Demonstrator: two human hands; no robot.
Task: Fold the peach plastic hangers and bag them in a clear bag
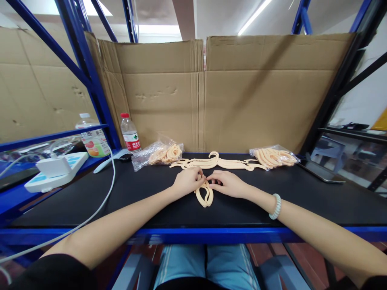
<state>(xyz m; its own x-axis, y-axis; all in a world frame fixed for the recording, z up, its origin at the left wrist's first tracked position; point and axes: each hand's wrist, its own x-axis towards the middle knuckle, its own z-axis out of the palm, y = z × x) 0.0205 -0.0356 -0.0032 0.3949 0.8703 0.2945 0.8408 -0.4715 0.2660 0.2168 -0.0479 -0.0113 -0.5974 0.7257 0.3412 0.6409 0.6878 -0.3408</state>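
A folded beige plastic hanger (pixel 204 199) lies on the black table in front of me, its curved arms forming a loop. My left hand (pixel 189 181) is closed on its upper end, fingers bent and pinching. From the other side, my right hand (pixel 229 184) grips the same end between thumb and forefinger; the small part between the fingertips is hidden. Just beyond my hands, unfolded beige hangers (pixel 231 163) lie spread sideways in a stack, with a hook (pixel 214 154) pointing away from me.
A clear bag of beige hanger parts (pixel 166 154) sits back left, another bag (pixel 274 156) back right. A red-capped water bottle (pixel 131 133) stands by the cardboard wall (pixel 256 92). At left are a power strip (pixel 60 171) and a white cable (pixel 112 181) crossing the table edge.
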